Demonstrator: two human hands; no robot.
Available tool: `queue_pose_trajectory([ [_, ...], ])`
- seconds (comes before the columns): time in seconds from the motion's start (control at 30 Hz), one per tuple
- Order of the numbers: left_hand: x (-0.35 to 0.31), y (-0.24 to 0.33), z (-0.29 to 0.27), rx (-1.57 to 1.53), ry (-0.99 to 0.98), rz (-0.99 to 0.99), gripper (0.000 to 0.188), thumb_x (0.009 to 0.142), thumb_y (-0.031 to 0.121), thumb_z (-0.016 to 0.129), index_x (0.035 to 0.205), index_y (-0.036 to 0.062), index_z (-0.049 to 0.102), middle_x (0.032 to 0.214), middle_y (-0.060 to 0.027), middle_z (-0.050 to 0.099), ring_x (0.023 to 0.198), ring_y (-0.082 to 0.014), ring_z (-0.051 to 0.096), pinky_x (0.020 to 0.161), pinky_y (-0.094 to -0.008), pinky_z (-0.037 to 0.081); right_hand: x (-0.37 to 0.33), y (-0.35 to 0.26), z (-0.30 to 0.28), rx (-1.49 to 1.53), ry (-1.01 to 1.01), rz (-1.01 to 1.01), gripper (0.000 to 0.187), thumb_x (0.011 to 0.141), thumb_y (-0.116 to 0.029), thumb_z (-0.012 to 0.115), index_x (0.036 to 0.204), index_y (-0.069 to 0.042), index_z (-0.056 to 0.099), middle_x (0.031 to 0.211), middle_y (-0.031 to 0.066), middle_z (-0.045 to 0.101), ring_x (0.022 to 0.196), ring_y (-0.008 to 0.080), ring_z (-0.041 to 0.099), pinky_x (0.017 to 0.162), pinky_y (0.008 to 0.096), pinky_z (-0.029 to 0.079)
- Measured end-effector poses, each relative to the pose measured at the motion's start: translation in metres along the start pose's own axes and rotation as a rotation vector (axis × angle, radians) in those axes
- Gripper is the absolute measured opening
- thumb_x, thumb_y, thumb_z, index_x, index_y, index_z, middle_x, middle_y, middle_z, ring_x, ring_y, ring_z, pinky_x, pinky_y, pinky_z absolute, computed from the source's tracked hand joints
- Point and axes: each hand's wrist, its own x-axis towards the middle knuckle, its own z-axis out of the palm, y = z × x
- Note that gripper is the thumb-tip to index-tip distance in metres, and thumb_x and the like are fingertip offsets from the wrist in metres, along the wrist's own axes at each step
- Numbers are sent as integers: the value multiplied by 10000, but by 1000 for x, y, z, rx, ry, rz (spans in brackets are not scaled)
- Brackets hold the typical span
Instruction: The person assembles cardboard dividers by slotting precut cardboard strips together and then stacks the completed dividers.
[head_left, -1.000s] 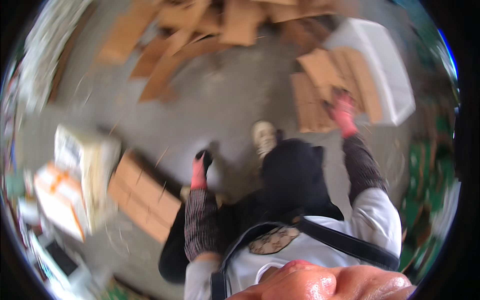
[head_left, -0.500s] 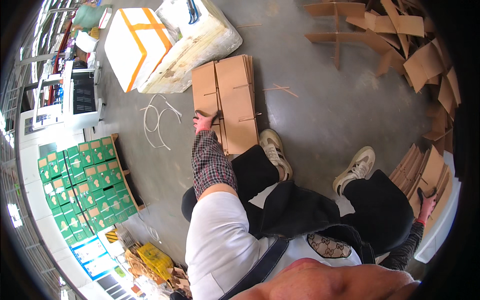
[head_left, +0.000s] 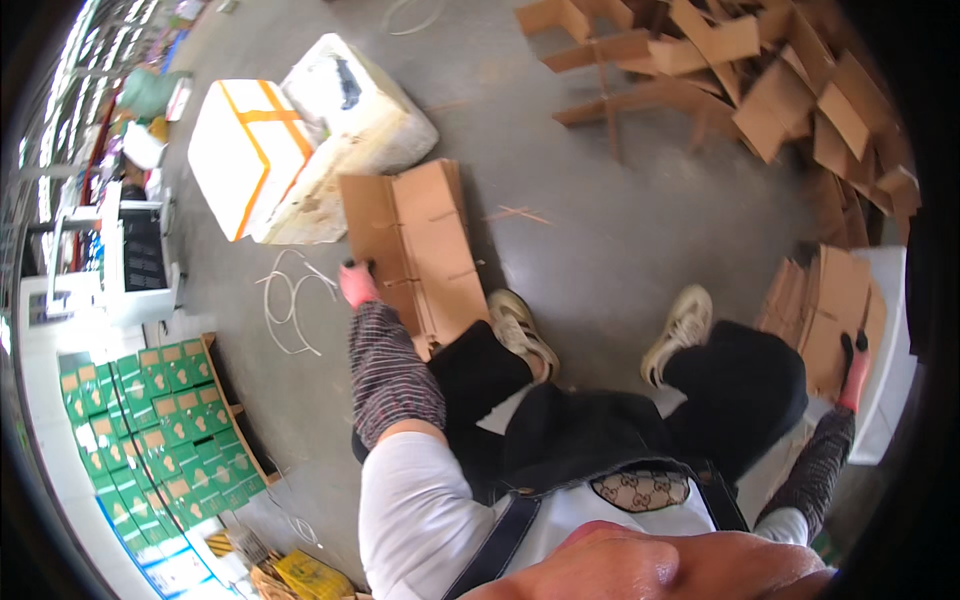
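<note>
My left hand (head_left: 358,284), in a pink glove with dark fingertips, grips the left edge of a slotted brown cardboard sheet (head_left: 372,222). That sheet stands slightly tilted beside a flat stack of slotted cardboard sheets (head_left: 440,235) on the floor by my left foot. Out to the right, my right hand (head_left: 855,380), gloved the same way, lies against a second bundle of cardboard sheets (head_left: 832,310). Its visible fingers are stretched and apart; part of the hand's contact with the cardboard cannot be made out.
Two white foam boxes (head_left: 375,140), one with orange tape, stand beyond the left stack. Interlocked cardboard dividers (head_left: 780,105) pile up at the far right. Loose white strapping (head_left: 285,312) lies on the floor. Green cartons (head_left: 165,420) sit stacked on a pallet at left.
The head view has shifted. My left hand has pulled the left sheet's edge outward, and the sheet now tilts. My right hand has slid toward the outer side of the right bundle.
</note>
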Motion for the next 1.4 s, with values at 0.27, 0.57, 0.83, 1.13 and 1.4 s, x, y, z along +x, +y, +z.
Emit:
queue_pose_trajectory([
  [0.27, -214, 188, 155, -458, -731, 529, 357, 829, 171, 585, 1138, 0, 537, 1057, -79, 578, 954, -159, 532, 828, -273, 424, -91, -211, 198, -226, -116, 106, 584, 856, -306, 549, 1297, 33, 370, 1289, 196, 433, 1187, 256, 414, 990, 322, 310],
  [0.57, -358, 96, 306, -831, -1433, -189, 584, 908, 447, 409, 1339, 64, 316, 1222, -115, 488, 1106, -252, 491, 944, -377, 405, -84, -73, 368, -264, -586, -225, 523, 792, -277, 617, 1224, -39, 443, 1121, 177, 551, 1049, 315, 513, 892, 368, 403],
  [0.83, -301, 89, 316, -29, -952, 145, 451, 764, 193, 596, 1191, 97, 487, 1000, -147, 621, 945, -306, 584, 816, -376, 453, -76, -94, 379, -426, -341, -532, 510, 783, -222, 609, 1223, -35, 433, 1111, 169, 550, 1021, 300, 535, 823, 365, 449],
  [1.13, -371, 101, 337, 874, -1088, 523, 479, 742, 341, 627, 1163, 154, 495, 1075, -149, 586, 989, -301, 566, 810, -404, 462, -110, -140, 408, -956, -697, -981, 455, 788, -127, 488, 1242, -123, 453, 1007, 75, 533, 870, 237, 551, 748, 337, 467],
  [1.4, -418, 89, 337, 640, -923, 521, 450, 703, 329, 678, 1072, 101, 560, 1008, -124, 612, 946, -309, 579, 795, -398, 470, -97, -138, 371, -1012, -759, -943, 470, 777, -130, 492, 1246, -123, 461, 1013, 53, 516, 877, 213, 542, 704, 317, 470],
])
